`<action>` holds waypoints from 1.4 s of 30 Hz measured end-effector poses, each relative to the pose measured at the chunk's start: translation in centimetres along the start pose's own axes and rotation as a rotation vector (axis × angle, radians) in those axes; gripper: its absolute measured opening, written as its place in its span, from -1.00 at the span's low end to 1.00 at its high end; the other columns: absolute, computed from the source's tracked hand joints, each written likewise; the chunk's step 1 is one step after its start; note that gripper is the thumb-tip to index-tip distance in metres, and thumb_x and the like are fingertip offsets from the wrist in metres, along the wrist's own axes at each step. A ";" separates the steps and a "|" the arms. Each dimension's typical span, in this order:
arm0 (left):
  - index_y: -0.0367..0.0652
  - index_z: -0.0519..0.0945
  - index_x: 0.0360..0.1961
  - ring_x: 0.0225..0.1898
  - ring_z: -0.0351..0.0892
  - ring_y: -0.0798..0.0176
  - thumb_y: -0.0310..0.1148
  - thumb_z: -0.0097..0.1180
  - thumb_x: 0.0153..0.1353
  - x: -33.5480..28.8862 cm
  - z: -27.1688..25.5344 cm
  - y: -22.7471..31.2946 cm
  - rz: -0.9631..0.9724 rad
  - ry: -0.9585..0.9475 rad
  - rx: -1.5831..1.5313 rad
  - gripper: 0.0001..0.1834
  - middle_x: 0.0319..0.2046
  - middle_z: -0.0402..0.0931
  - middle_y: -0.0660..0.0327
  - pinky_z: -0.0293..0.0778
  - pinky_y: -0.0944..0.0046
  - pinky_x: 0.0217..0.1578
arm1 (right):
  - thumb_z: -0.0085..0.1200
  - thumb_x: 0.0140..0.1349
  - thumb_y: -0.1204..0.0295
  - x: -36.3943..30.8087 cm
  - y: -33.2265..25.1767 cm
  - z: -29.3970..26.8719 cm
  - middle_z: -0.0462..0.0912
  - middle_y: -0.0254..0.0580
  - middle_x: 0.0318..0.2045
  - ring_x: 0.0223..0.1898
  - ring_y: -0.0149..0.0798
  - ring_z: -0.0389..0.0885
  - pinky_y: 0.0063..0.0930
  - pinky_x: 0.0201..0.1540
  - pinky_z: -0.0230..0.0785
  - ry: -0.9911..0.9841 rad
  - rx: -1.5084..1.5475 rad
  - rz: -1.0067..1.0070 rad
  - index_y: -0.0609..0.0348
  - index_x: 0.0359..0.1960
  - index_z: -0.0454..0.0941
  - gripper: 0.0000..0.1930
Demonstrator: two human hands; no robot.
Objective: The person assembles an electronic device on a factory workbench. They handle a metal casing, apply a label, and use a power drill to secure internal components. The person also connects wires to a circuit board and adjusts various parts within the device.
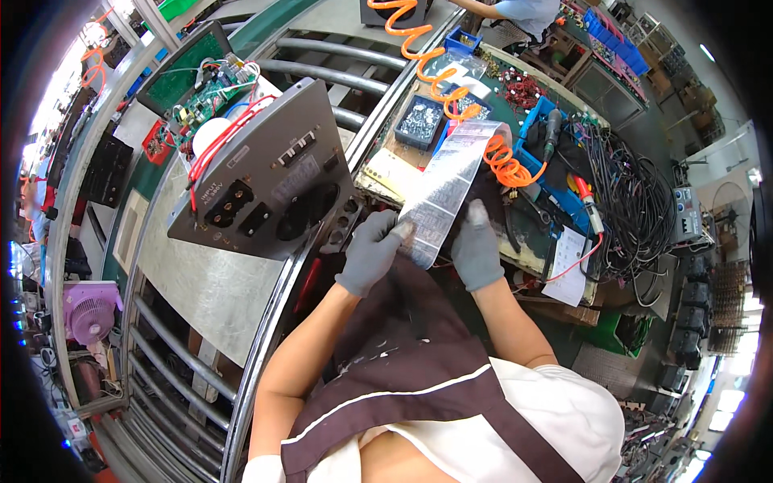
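The grey-knit-gloved left hand [372,253] clamps a glossy, silvery, curling strip [452,181] over the table's [527,259] near edge; the matching right hand's [477,251] grip is unclear.

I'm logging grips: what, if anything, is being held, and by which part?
The left hand grips the silvery sheet by its left edge, near the lower end; whether the right hand touches it is unclear.

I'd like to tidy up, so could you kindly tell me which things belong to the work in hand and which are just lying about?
Seemingly in the work:
silvery printed strip, held by the left hand, with the right hand close by
grey socket panel, left of both hands

Probably just lying about:
black cable bundle
white paper
pink fan
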State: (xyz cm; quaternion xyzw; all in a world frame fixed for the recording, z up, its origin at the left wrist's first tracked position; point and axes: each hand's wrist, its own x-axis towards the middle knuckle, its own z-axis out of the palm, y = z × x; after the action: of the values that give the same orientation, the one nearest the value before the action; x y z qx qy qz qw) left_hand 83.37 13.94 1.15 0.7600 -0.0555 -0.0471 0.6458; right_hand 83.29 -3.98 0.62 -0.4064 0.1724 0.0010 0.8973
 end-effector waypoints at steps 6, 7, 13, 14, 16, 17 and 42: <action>-0.27 0.50 -0.45 -0.41 0.41 0.15 -0.25 0.10 0.12 -2.1 -0.2 -0.6 0.003 -0.075 0.153 -0.75 -0.48 0.42 0.09 0.31 0.20 -0.37 | 0.11 0.10 0.58 1.3 -1.2 0.4 0.60 -0.20 -0.24 -0.22 -0.38 0.55 -0.51 -0.07 0.38 -0.064 -0.022 -0.042 0.32 -0.15 0.51 -0.75; -0.26 0.51 -0.46 -0.40 0.42 0.14 -0.26 0.10 0.11 -2.4 -0.2 -0.8 -0.007 -0.066 0.141 -0.76 -0.49 0.43 0.09 0.32 0.19 -0.37 | 0.11 0.10 0.59 1.7 -1.1 0.0 0.60 -0.20 -0.23 -0.22 -0.38 0.55 -0.51 -0.07 0.38 -0.056 -0.015 -0.044 0.33 -0.15 0.51 -0.76; -0.25 0.54 -0.49 -0.37 0.43 0.14 -0.26 0.11 0.06 -3.4 -0.8 -0.8 -0.002 -0.118 0.220 -0.76 -0.53 0.44 0.10 0.33 0.19 -0.34 | 0.11 0.11 0.57 2.5 -1.0 -1.2 0.61 -0.19 -0.24 -0.22 -0.36 0.55 -0.50 -0.09 0.40 -0.044 -0.074 -0.073 0.34 -0.18 0.53 -0.78; -0.25 0.54 -0.50 -0.37 0.42 0.14 -0.26 0.11 0.05 -3.5 -0.9 -0.8 -0.021 -0.131 0.241 -0.77 -0.54 0.44 0.11 0.33 0.19 -0.34 | 0.11 0.11 0.57 2.4 -0.8 -1.1 0.61 -0.19 -0.25 -0.22 -0.36 0.55 -0.50 -0.09 0.41 -0.051 -0.085 -0.083 0.34 -0.18 0.53 -0.78; -0.23 0.57 -0.38 -0.31 0.44 0.17 -0.23 0.11 0.08 -3.3 -1.4 -1.0 -0.004 -0.216 0.237 -0.74 -0.47 0.48 0.11 0.34 0.22 -0.25 | 0.11 0.12 0.57 1.7 -0.8 -0.6 0.61 -0.19 -0.24 -0.23 -0.37 0.56 -0.50 -0.11 0.42 -0.061 -0.076 -0.089 0.36 -0.17 0.53 -0.77; -0.22 0.58 -0.32 -0.28 0.44 0.18 -0.21 0.10 0.09 -3.2 -1.5 -1.1 0.006 -0.258 0.235 -0.72 -0.43 0.49 0.12 0.34 0.24 -0.21 | 0.10 0.12 0.57 1.3 -0.8 -0.3 0.61 -0.19 -0.24 -0.23 -0.37 0.56 -0.50 -0.12 0.42 -0.067 -0.072 -0.092 0.36 -0.16 0.53 -0.77; -0.27 0.57 -0.31 -0.51 0.38 0.53 -0.26 0.13 0.12 5.8 2.2 3.3 -0.410 -0.205 -0.529 -0.74 -0.53 0.48 0.36 0.30 0.49 -0.49 | 0.12 0.15 0.44 -3.9 2.7 -3.4 0.61 -0.22 -0.25 -0.25 -0.43 0.53 -0.51 -0.11 0.37 -0.211 -0.535 0.130 0.38 -0.15 0.52 -0.72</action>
State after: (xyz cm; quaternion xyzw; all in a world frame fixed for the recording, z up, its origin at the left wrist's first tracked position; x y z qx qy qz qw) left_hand 88.73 10.41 4.05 0.5532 0.0479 -0.2646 0.7885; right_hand 78.19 -4.17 -2.22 -0.6142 0.0973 0.1463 0.7693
